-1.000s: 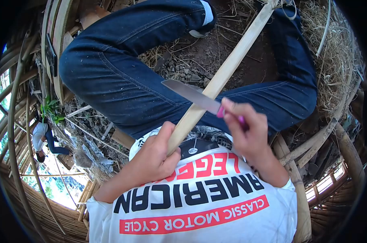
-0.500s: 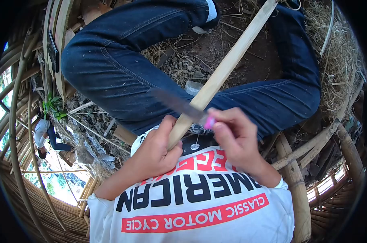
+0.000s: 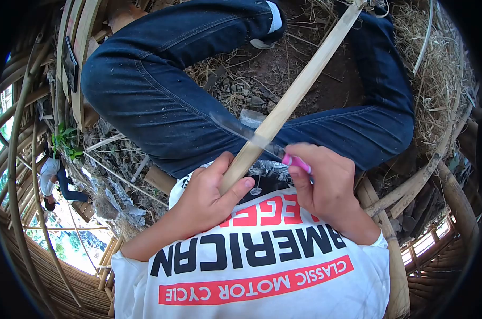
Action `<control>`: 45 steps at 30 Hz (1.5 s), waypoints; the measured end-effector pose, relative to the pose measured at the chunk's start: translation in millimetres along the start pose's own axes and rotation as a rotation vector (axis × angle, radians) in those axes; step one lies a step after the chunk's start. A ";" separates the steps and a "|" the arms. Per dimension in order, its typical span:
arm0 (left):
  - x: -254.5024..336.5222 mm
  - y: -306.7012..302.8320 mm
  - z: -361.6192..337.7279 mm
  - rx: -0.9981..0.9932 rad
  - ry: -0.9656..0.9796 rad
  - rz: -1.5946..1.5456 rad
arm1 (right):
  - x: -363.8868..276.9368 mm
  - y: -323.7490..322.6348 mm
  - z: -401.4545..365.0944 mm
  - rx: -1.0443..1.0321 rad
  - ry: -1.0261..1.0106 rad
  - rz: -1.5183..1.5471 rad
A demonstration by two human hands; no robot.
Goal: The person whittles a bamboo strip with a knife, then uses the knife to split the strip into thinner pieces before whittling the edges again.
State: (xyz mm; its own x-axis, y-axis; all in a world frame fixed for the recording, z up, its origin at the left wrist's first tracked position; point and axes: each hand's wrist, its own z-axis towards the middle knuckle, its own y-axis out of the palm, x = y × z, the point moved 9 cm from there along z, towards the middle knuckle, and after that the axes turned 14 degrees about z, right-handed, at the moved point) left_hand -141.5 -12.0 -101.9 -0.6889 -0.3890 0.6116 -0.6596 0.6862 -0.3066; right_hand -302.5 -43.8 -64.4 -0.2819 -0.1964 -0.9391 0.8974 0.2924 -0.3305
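Note:
My left hand (image 3: 211, 194) is wrapped round the near end of a long pale wooden strip (image 3: 294, 103), its thumb lying along the near side. The strip slants up and away to the right, between my bent legs. In my right hand (image 3: 328, 183) is a knife (image 3: 231, 126), gripped by its pink handle (image 3: 298, 162). Its blade lies crosswise over the strip, just beyond my left fingers, with the tip pointing left over my thigh. Motion blurs part of the blade where it meets the wood.
Dry straw (image 3: 440, 80) and bare soil with small stones surround my legs. Curved bamboo poles (image 3: 25, 127) stand at the left, and a thick pole (image 3: 459, 202) at the right. Far left, another person (image 3: 52, 178) is bent over near a green plant (image 3: 65, 142).
My right hand has moved slightly right and toward my body, drawing the knife across the strip. My left hand keeps its hold on the wood.

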 end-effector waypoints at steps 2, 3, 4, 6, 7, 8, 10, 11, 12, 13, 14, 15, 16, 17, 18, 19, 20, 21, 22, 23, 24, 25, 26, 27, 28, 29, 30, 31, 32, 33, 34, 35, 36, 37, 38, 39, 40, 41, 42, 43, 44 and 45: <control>3.2 -1.1 -0.1 0.010 0.034 -0.044 | 4.3 6.3 -2.5 0.000 0.011 -0.042; 2.6 -1.5 -0.4 0.009 0.036 -0.045 | 5.8 8.8 -3.5 -0.001 0.021 -0.078; -3.2 2.7 -0.6 -0.046 -0.015 -0.075 | 4.6 8.0 -2.9 -0.002 0.019 -0.079; -9.2 7.3 -1.6 -0.103 -0.072 -0.105 | 15.5 16.4 -5.1 -0.131 0.172 -0.108; -4.3 4.1 -0.2 -0.071 -0.018 -0.060 | 18.3 17.1 -5.7 -0.132 0.176 -0.106; 0.7 1.5 0.7 -0.040 0.037 -0.014 | 20.9 18.2 -5.2 -0.131 0.145 -0.117; -0.6 2.4 1.9 -0.040 0.049 -0.002 | 25.3 19.0 -5.0 -0.129 0.115 -0.134; -0.9 2.0 2.1 -0.033 0.056 0.010 | 24.1 18.4 -4.4 -0.111 0.076 -0.149; -1.1 1.8 2.1 -0.033 0.054 0.010 | 22.1 17.9 -3.7 -0.094 0.038 -0.163; -1.5 1.9 2.0 -0.038 0.047 -0.002 | 23.1 18.1 -2.9 -0.096 0.039 -0.160; -2.2 2.2 1.9 -0.042 0.040 -0.014 | 22.2 17.7 -2.1 -0.091 0.020 -0.176; -2.7 2.5 1.9 -0.043 0.037 -0.015 | 20.8 17.1 -1.8 -0.085 0.002 -0.192; -2.5 2.1 2.2 -0.036 0.043 -0.012 | 20.9 16.5 -2.2 -0.087 0.003 -0.190; -2.3 1.6 2.5 -0.028 0.049 -0.009 | 21.8 17.3 -2.7 -0.107 0.010 -0.209; -2.9 1.9 3.0 -0.027 0.046 -0.009 | 22.5 18.6 -2.7 -0.126 0.017 -0.228; -3.1 1.9 3.1 -0.020 0.048 -0.019 | 21.4 18.2 -1.8 -0.128 0.019 -0.225; -3.1 1.9 2.7 -0.013 0.051 -0.031 | 19.7 17.1 -0.3 -0.127 0.021 -0.235; -3.6 0.7 1.3 -0.015 0.051 -0.031 | 19.3 16.2 0.8 -0.125 0.021 -0.246; -5.2 0.3 -0.9 -0.040 0.041 0.002 | 31.6 4.5 3.1 -0.048 0.083 -0.325; -6.7 1.2 -2.3 -0.068 0.030 0.034 | 47.3 -11.4 3.9 0.031 0.149 -0.403; -7.1 1.5 -2.5 -0.068 0.029 0.033 | 61.5 -23.4 2.6 0.011 0.176 -0.416; -8.8 2.7 -2.9 -0.076 0.014 0.012 | 70.7 -31.7 2.4 -0.008 0.199 -0.426; -10.3 4.1 -4.0 -0.089 -0.003 -0.007 | 65.3 -31.9 4.8 -0.012 0.194 -0.416; -9.8 4.9 -4.4 -0.094 -0.003 -0.005 | 54.8 -28.3 5.6 -0.010 0.199 -0.416; -6.7 4.2 -2.7 -0.078 0.020 0.002 | 39.0 -13.5 8.0 -0.088 0.160 -0.350; -3.4 3.9 -1.5 -0.065 0.043 0.007 | 26.4 -0.1 8.4 -0.167 0.123 -0.283; -2.5 4.6 -1.7 -0.067 0.049 0.006 | 23.2 6.6 6.7 -0.176 0.127 -0.244; -2.9 2.4 -2.4 -0.046 0.053 0.020 | 23.9 12.1 4.8 -0.184 0.130 -0.202; -3.6 0.1 -2.9 -0.026 0.053 0.035 | 30.0 11.3 5.3 -0.190 0.127 -0.213; -3.8 -0.6 -3.1 -0.027 0.047 0.038 | 38.4 9.9 5.8 -0.190 0.128 -0.208; -6.1 1.1 -3.3 -0.062 0.012 0.041 | 48.1 0.7 7.0 -0.110 0.141 -0.260; -8.0 2.8 -2.6 -0.098 -0.019 0.047 | 55.0 -8.8 8.5 -0.026 0.154 -0.317; -7.1 3.0 -1.5 -0.103 -0.015 0.052 | 59.4 -11.3 10.0 -0.020 0.157 -0.319; -4.4 2.9 -0.6 -0.089 0.005 0.049 | 66.0 -15.7 10.0 0.000 0.199 -0.287; -1.7 2.4 0.5 -0.073 0.027 0.046 | 70.9 -19.7 9.6 0.021 0.239 -0.257; -1.5 3.1 0.5 -0.079 0.033 0.050 | 64.3 -18.9 9.3 0.028 0.243 -0.261; -1.1 2.6 -0.7 -0.074 0.050 0.061 | 48.9 -8.4 10.8 -0.034 0.202 -0.225; -0.2 2.1 -1.4 -0.068 0.064 0.071 | 39.2 0.2 11.5 -0.097 0.161 -0.188; 0.3 2.5 -1.2 -0.070 0.064 0.073 | 43.7 0.3 12.2 -0.099 0.143 -0.186; -0.8 2.0 -0.7 -0.060 0.046 0.091 | 53.2 -2.3 14.6 -0.097 0.144 -0.185; -2.5 1.0 -0.8 -0.049 0.028 0.108 | 69.4 -13.0 17.4 -0.029 0.201 -0.246; -3.2 1.1 -0.9 -0.051 0.025 0.110 | 83.4 -24.4 18.6 0.039 0.261 -0.307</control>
State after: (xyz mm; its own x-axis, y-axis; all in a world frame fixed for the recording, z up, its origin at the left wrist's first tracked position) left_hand -139.7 -9.5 -103.6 -0.7482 -0.2943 0.5946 -0.5637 0.7546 -0.3359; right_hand -341.6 -84.7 -132.9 -0.6110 -0.0238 -0.7913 0.7688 0.2203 -0.6003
